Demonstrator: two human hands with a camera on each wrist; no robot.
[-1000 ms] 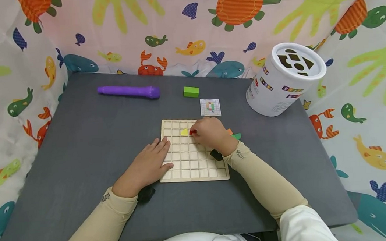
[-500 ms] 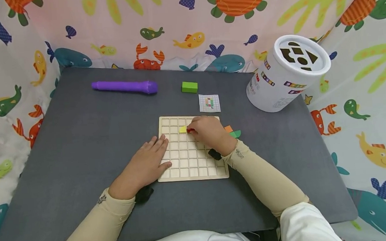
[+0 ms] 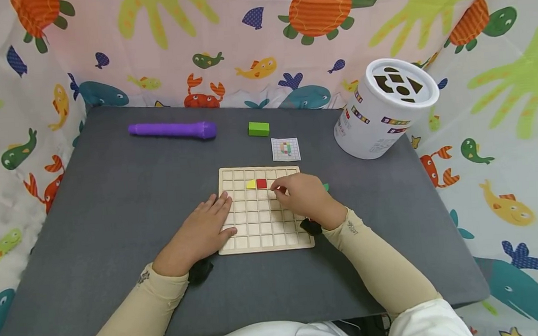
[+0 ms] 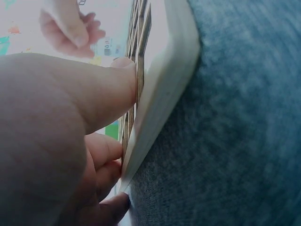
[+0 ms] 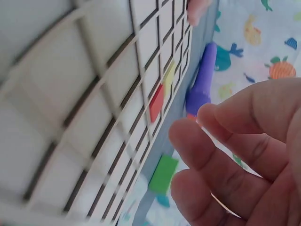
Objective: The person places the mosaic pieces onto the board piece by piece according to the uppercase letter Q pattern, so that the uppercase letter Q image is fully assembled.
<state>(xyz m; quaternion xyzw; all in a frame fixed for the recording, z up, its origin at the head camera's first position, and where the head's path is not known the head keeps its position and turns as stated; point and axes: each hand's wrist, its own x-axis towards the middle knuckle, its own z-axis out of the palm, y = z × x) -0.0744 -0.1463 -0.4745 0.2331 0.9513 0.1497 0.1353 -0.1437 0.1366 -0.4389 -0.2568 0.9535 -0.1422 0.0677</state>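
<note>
A wooden grid board (image 3: 254, 228) lies before me on the grey table. My left hand (image 3: 203, 233) rests on its left edge, thumb and fingertips on the rim, as the left wrist view also shows. In the upper rows sit a yellow piece (image 3: 251, 184) and, right beside it, a red square (image 3: 262, 184). To the right of the red square, my right hand (image 3: 309, 196) hovers over the board with loosely bent fingers. The right wrist view shows its fingertips (image 5: 190, 141) holding nothing. A green piece (image 3: 326, 187) peeks out behind that hand, mostly hidden.
Behind the board lie a small printed pattern card (image 3: 286, 149) and a green block (image 3: 259, 129). A purple stick (image 3: 172, 130) is at the back left. The white tub (image 3: 379, 125) with shaped holes in its lid stands at the back right, near the patterned cloth.
My right hand has let go of the red square, which now shows fully in its cell, and has drawn back to the right. The left hand stays on the board's edge.
</note>
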